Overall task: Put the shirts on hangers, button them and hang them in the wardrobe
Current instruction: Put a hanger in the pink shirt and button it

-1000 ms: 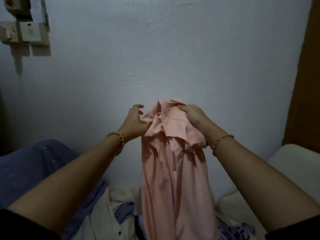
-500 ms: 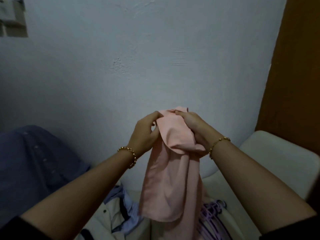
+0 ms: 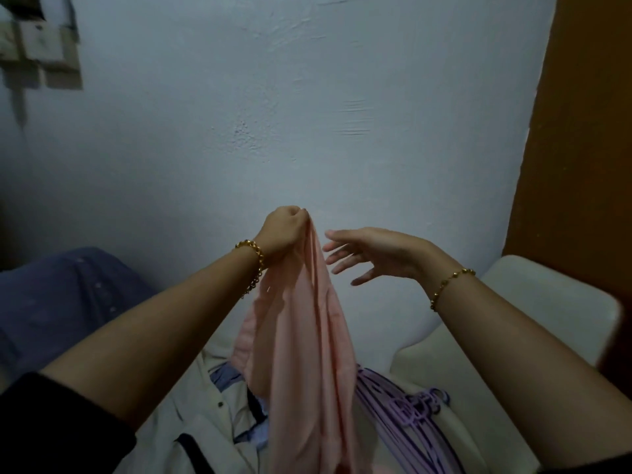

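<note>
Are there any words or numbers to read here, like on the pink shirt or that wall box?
None can be read.
The pink shirt shows plain cloth, no label in view.
The wall box at top left is too blurred to tell.
The purple hangers show no writing.

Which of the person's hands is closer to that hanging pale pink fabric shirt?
Left. The left hand pinches the pale pink fabric shirt at its top; the right hand hovers open just to its right, holding nothing.

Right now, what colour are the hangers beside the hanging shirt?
Light purple: the hangers show in the head view, right of the pink shirt.
</note>
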